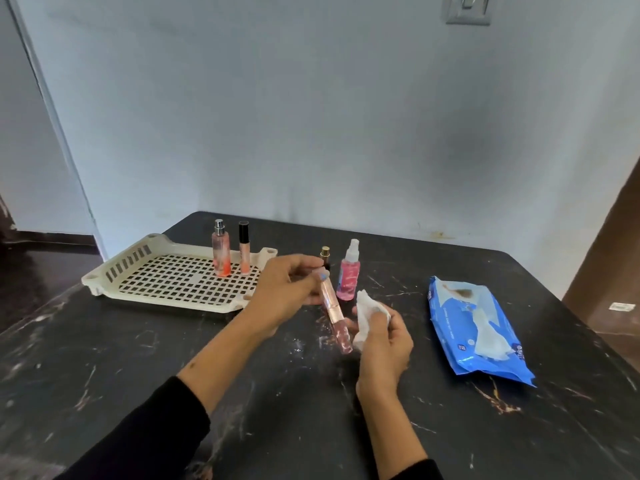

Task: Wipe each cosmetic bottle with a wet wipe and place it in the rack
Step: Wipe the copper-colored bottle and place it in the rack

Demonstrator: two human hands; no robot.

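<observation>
We count 2 bottles upright in the perforated cream plastic rack (pixel 104 275) and 2 on the dark marbled table (pixel 450 427). Our left hand (pixel 284 292) pinches a slim pink tube (pixel 334 315) aloft, tilted; our right hand (pixel 382 344) clutches a crumpled white wet wipe (pixel 369 315) beside it, near 1 blue wipes pack (pixel 464 341).

My left hand (pixel 287 292) is motion-blurred and covers the gold-capped bottle (pixel 325 255) behind; wipes pack (pixel 478 334) print's too tiny to read.
</observation>
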